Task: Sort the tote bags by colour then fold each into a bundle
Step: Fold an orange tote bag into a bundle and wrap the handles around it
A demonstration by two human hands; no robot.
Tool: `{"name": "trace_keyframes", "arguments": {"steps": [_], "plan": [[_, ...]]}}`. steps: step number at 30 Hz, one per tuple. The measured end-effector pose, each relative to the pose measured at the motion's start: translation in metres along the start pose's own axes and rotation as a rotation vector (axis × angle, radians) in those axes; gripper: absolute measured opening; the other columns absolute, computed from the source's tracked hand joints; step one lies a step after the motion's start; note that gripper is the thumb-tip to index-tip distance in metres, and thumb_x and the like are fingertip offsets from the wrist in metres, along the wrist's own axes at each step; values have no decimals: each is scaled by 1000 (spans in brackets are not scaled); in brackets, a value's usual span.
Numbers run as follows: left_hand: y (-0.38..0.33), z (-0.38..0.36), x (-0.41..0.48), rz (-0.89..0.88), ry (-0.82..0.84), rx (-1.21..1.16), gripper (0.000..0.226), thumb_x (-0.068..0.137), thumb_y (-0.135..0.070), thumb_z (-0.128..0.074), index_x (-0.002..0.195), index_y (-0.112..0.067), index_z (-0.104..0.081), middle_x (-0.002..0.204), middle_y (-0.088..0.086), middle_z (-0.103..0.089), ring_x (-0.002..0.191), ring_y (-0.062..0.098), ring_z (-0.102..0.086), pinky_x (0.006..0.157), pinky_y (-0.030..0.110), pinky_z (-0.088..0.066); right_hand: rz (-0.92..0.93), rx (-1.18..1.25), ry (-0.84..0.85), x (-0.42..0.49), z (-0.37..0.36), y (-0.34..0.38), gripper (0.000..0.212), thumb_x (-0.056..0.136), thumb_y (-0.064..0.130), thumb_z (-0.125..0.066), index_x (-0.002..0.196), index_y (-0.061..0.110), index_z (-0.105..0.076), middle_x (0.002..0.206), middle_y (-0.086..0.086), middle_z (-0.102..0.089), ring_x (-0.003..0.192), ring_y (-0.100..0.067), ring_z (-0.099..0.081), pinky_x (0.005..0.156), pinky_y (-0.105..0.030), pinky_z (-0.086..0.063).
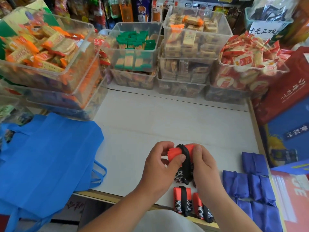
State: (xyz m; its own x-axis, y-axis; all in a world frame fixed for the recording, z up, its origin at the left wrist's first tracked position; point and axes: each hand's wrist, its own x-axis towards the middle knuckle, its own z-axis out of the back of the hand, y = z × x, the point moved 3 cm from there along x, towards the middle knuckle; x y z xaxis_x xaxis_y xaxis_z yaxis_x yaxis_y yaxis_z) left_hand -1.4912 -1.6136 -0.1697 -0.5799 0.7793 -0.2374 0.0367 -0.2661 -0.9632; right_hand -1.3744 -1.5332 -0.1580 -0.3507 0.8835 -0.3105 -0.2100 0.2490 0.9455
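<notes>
The left hand point(160, 164) and right hand point(205, 166) both grip the rolled red bag point(174, 154) between them over the surface point(150, 123), its long axis roughly 12 to 6 o'clock, with finished red bundles point(182, 201) just below at 6 o'clock, nearer the right hand

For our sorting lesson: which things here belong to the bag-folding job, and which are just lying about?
Job: red bag, left hand, right hand, red bundles, dark blue bundles, bright blue bags.
Lying about: snack tubs, gift boxes, price sign.
</notes>
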Motion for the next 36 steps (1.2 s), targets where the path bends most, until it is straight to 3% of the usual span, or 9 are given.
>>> {"name": "trace_keyframes", "arguments": {"steps": [5, 7, 10, 16, 20, 24, 27, 30, 36], "plan": [[1, -1, 8, -35, 78, -34, 22, 98, -27, -67, 118, -35, -63, 109, -12, -71, 103, 9, -67, 89, 25, -56, -3, -4, 1, 2, -1, -6, 31, 109, 33, -41, 101, 25, -69, 93, -3, -73, 90, -24, -69, 79, -41, -58], [-1, -6, 4, -50, 103, -41, 16, 105, -29, -54, 121, -35, -54, 115, -7, -65, 104, 7, -63, 83, 19, -53, -3, -11, -26, 1, -4, -7, 26, 109, 30, -42, 106, 24, -67, 92, 1, -71, 84, -16, -68, 71, -32, -58], [0, -12, 2, -29, 119, -58, 13, 108, -35, -41, 120, -30, -45, 114, 4, -58, 91, 3, -60, 71, 17, -51, -41, 5, -23, -4, -11, -3, 34, 110, 29, -38, 93, 21, -66, 81, -7, -65, 65, -13, -59, 53, -28, -52], [9, -10, 3, -17, 118, -47, 15, 107, -36, -39, 116, -24, -42, 112, 12, -54, 83, 1, -58, 63, 16, -51, -187, 21, 154, -7, -15, 0, 38, 110, 34, -35, 94, 9, -58, 68, -1, -61, 58, -11, -59, 54, -31, -49], [13, -11, 11, 22, 160, -26, 14, 109, -32, -40, 120, -25, -43, 121, 9, -51, 90, 0, -58, 66, 16, -52, -244, 10, 231, 1, -11, -2, 35, 109, 34, -35, 102, 17, -64, 76, -9, -70, 64, -20, -67, 55, -31, -50], [23, -11, 24, 89, 254, 46, 21, 102, -41, -47, 120, -34, -52, 121, -4, -61, 109, 9, -62, 92, 28, -54, -257, 74, 298, 8, 2, -15, 12, 104, 29, -56, 109, 30, -67, 95, -10, -76, 84, -25, -75, 68, -38, -58], [28, -11, 31, 117, 237, 101, 17, 104, -26, -55, 118, -30, -63, 113, -10, -67, 101, 1, -64, 89, 19, -54, -159, -22, 267, 19, 17, -27, 21, 96, 15, -69, 115, 23, -66, 94, -5, -76, 84, -21, -75, 64, -27, -59], [39, -16, 39, 146, 229, 180, 27, 101, -28, -61, 128, -28, -61, 117, -13, -65, 105, 3, -63, 93, 22, -54, -57, -287, 256, 42, 29, -47, 21, 91, 19, -76, 107, 29, -67, 90, 3, -76, 84, -16, -73, 73, -28, -58], [78, 0, 49, 306, 100, 321, 28, 102, -33, -58, 128, -26, -56, 121, -13, -59, 106, 2, -60, 95, 24, -47, -84, -415, -57, 122, 66, -93, 25, 93, 22, -72, 115, 23, -62, 104, -3, -68, 83, -10, -66, 61, -12, -48]]}}
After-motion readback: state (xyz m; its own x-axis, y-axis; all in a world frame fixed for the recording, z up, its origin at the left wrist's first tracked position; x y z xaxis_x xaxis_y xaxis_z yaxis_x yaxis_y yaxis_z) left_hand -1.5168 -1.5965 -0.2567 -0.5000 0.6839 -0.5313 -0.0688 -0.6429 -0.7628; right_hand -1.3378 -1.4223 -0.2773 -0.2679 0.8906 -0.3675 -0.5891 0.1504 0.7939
